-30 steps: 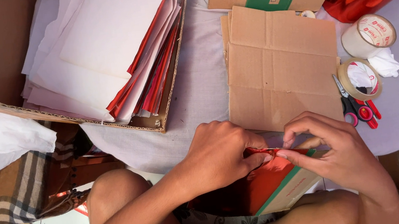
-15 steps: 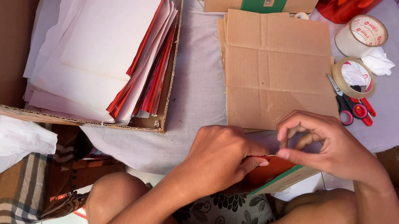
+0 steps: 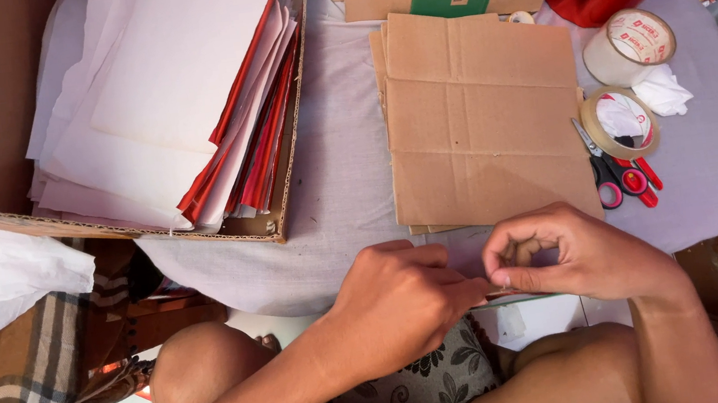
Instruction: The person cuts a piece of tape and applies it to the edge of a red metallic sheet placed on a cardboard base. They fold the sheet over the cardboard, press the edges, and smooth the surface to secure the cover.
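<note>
Both hands meet at the bench's six o'clock edge. Left hand [image 3: 400, 302] and right hand [image 3: 570, 257] fingers pinch a thin, light, pliable sheet edge [image 3: 520, 298]; best gripped at its margin.

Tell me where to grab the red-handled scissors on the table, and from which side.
Take the scissors by the red handle loops, which point toward the person, so probably come from the near edge with the right hand, the closer one. The blades run up-left, away from the loops, close beside or under the brown tape roll, which leaves little room for fingers there.
</note>
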